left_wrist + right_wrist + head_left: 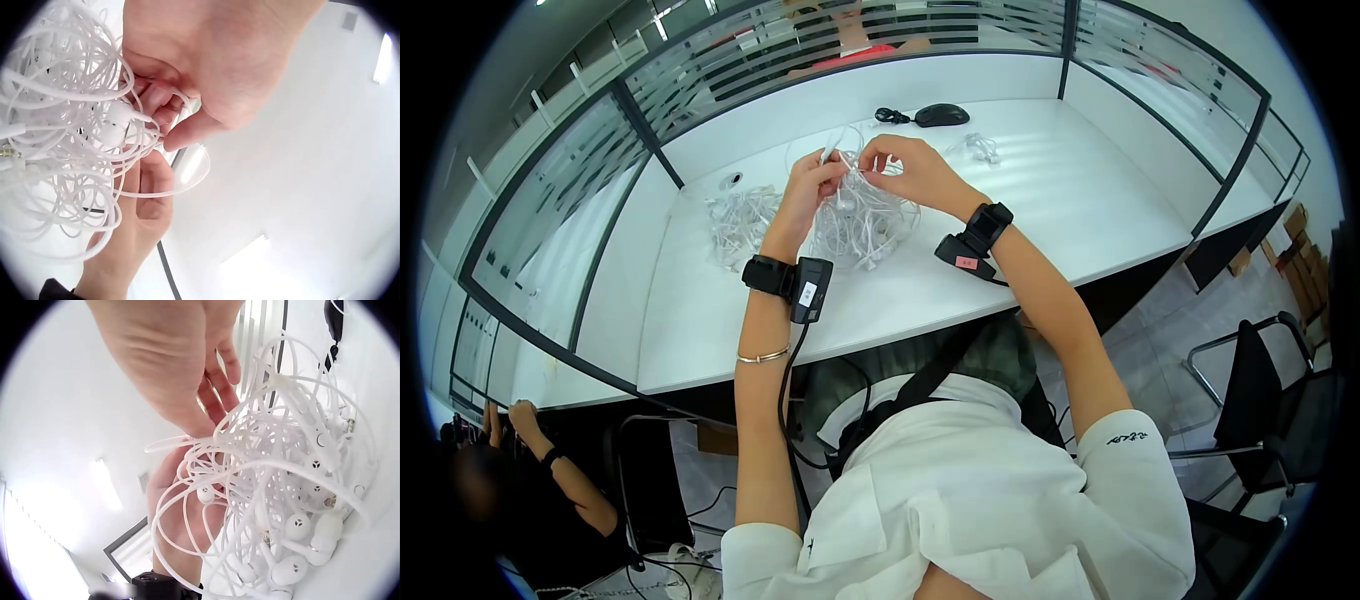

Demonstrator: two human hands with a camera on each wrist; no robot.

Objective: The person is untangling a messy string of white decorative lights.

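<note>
A bundle of tangled white wired earphones [860,235] hangs from both hands over the white desk. My left hand [802,195] grips the top of the bundle, fingers curled round the cables. Facing it, my right hand [920,175] pinches a cable between thumb and forefinger, close to the left fingertips; its other fingers are loosely bent. White earbuds [289,570] and a long slim white piece [306,419] show among the loops in the right wrist view. In the left wrist view, one earbud [115,125] sits right beside the left fingers.
A second pile of white earphones [740,220] lies to the left on the desk [1050,200]. Toward the back are a black mouse [942,115] with its coiled cord and a small separate earphone set [980,148]. Partitions enclose the desk; another person sits beyond the back one.
</note>
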